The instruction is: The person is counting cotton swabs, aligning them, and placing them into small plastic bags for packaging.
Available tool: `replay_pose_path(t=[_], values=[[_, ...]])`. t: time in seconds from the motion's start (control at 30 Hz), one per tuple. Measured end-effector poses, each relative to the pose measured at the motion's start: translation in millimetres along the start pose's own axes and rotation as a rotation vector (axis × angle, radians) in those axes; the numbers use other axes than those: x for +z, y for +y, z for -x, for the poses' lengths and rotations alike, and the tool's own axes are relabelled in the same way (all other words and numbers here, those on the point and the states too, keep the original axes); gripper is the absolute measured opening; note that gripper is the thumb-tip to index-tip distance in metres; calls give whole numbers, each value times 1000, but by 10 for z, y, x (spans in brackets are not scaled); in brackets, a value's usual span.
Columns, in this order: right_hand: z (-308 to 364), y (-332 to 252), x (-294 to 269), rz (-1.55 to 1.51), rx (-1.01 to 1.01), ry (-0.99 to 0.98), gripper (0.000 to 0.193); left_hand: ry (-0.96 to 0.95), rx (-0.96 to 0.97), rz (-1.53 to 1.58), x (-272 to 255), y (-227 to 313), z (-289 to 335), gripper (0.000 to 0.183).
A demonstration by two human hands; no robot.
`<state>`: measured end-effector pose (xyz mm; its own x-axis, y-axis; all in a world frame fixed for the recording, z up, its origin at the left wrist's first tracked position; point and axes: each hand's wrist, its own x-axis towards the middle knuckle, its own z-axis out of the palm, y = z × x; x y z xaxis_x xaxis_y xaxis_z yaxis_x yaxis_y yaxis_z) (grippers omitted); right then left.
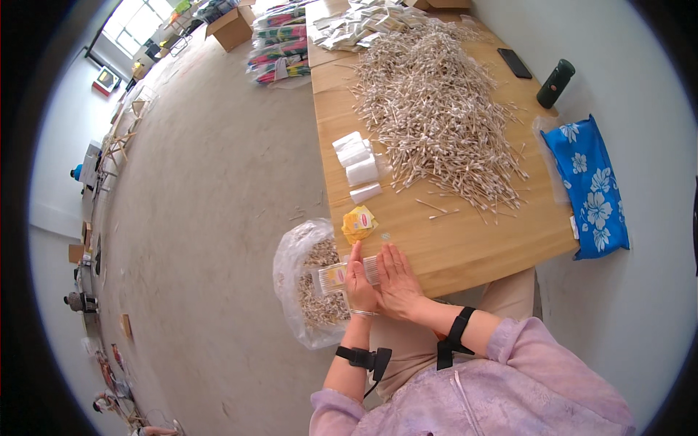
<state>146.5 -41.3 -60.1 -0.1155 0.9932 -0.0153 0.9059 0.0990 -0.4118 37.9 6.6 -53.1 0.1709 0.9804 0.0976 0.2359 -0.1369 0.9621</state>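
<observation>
A clear packet of cotton swabs with a yellow label lies across the near left corner of the table, its left end out past the edge. My left hand stands on edge across the packet's middle and holds it, fingers pointing away from me. Flat beside it, my right hand has its fingers stretched out at the packet's right end. The palm undersides are hidden. Just beyond the hands sits a small stack of yellow cards. Rolled or folded clear plastic bags lie farther up the left edge.
A large heap of loose cotton swabs covers the table's far middle. Filled packets lie behind it. Along the right are a phone, a dark green bottle and a blue flowered pack. A plastic sack of swabs stands below left.
</observation>
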Motion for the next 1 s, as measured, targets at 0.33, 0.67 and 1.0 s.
replay_pose_path(t=[0.33,0.67,1.0], values=[[-32,-103,15,40,47,-34,87,23,15,-57,-193,60,22,42],[-103,-213,75,48,9,-17,92,120,-268,-189,-823,-592,-38,44],[-154,-419,81,71,-5,-74,93,25,-384,599,-782,-838,-92,38]])
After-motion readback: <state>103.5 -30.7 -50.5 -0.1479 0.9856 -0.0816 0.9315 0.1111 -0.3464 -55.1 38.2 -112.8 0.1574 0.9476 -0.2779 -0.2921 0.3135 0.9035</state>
